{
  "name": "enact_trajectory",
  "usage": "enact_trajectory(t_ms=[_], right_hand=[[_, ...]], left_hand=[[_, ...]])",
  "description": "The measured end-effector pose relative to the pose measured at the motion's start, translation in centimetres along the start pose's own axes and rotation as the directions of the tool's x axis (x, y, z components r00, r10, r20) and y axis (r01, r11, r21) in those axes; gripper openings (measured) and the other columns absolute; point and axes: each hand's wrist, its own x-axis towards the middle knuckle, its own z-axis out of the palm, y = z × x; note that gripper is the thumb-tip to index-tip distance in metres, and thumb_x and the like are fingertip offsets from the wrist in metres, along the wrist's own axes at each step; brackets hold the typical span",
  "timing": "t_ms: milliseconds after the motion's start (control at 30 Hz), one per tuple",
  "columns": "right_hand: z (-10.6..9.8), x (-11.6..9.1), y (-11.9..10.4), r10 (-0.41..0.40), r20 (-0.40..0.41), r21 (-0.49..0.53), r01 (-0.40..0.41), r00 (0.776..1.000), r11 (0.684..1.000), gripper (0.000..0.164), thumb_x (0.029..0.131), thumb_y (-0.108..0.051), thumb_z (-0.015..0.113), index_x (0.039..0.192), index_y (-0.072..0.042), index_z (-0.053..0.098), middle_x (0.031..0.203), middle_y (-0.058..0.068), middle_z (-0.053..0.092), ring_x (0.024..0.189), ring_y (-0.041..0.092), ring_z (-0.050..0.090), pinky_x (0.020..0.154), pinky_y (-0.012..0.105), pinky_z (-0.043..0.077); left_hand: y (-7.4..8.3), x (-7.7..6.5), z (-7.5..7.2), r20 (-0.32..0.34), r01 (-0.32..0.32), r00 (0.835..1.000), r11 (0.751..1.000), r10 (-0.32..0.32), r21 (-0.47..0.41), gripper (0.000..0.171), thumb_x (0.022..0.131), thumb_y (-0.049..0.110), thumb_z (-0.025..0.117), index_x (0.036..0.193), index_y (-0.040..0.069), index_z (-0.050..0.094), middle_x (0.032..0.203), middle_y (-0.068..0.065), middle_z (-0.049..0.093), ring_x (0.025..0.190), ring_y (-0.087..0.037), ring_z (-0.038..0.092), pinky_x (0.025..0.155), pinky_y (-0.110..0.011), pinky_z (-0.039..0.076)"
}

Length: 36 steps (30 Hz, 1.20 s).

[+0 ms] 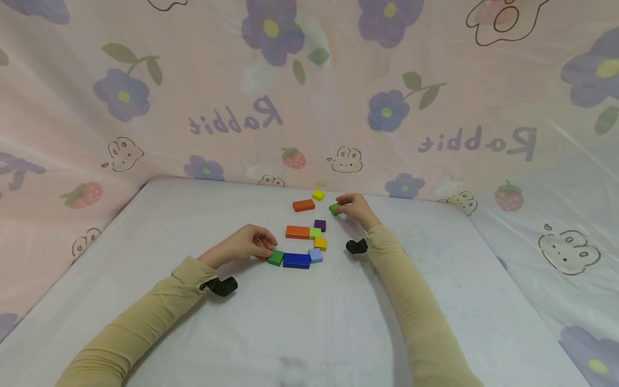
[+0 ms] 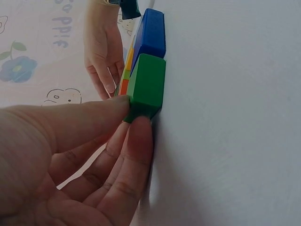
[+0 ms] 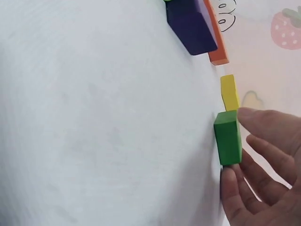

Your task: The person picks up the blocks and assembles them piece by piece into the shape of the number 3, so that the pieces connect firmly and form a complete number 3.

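My left hand (image 1: pixel 246 243) pinches a dark green block (image 2: pixel 151 80) at its corner between thumb and fingertip, low over the table. That block sits at the left end of a dark blue block (image 1: pixel 296 261), whose right end meets a light blue block (image 1: pixel 315 255). Farther back, my right hand (image 1: pixel 357 209) has a brighter green block (image 3: pixel 228 139) between thumb and forefinger, the thumb at its upper edge and a finger under its lower end. A yellow block (image 1: pixel 318 195) and a far orange block (image 1: pixel 303 205) lie to the left of that hand.
Between the hands, a second orange block (image 1: pixel 297 232) adjoins a lime block (image 1: pixel 315 233), with a purple block (image 1: pixel 319 225) behind and an amber block (image 1: pixel 320 244) in front. The white table (image 1: pixel 232 333) ends at a patterned curtain (image 1: pixel 329 107). Black wrist mounts (image 1: pixel 223 287) stick out from both sleeves.
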Motion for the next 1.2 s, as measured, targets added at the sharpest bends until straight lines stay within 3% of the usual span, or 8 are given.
enact_trajectory(t_ms=[167, 533, 1200], right_hand=[[0.1, -0.1, -0.1, -0.034, -0.001, 0.007, 0.034, 0.999, 0.999, 0.047, 0.086, -0.012, 0.071, 0.128, 0.001, 0.057, 0.127, 0.018, 0.055, 0.113, 0.031, 0.052, 0.100, 0.043, 0.039], [0.3, -0.1, -0.3, -0.021, -0.016, -0.024, 0.020, 1.000, 1.000, 0.038, 0.086, -0.011, 0.070, 0.123, -0.003, 0.062, 0.124, 0.014, 0.057, 0.110, 0.030, 0.052, 0.098, 0.042, 0.040], [1.0, -0.5, -2.2, -0.074, 0.055, -0.011, 0.075, 0.996, 0.997, 0.039, 0.087, -0.014, 0.070, 0.124, -0.006, 0.063, 0.125, 0.010, 0.059, 0.111, 0.028, 0.054, 0.098, 0.041, 0.042]], left_hand=[[0.0, 0.1, 0.0, 0.000, 0.004, 1.000, 1.000, -0.004, -0.011, 0.027, 0.081, 0.001, 0.073, 0.107, -0.005, 0.065, 0.090, -0.008, 0.065, 0.076, -0.016, 0.060, 0.067, -0.028, 0.052], [-0.3, 0.3, 0.0, -0.005, 0.011, 1.000, 1.000, -0.011, -0.019, 0.027, 0.081, 0.000, 0.073, 0.106, -0.004, 0.065, 0.088, -0.008, 0.065, 0.073, -0.016, 0.062, 0.067, -0.030, 0.054], [-0.1, 0.1, 0.0, 0.010, 0.002, 1.000, 1.000, -0.002, -0.025, 0.027, 0.081, 0.000, 0.073, 0.106, -0.005, 0.065, 0.090, -0.008, 0.065, 0.075, -0.017, 0.062, 0.066, -0.028, 0.052]])
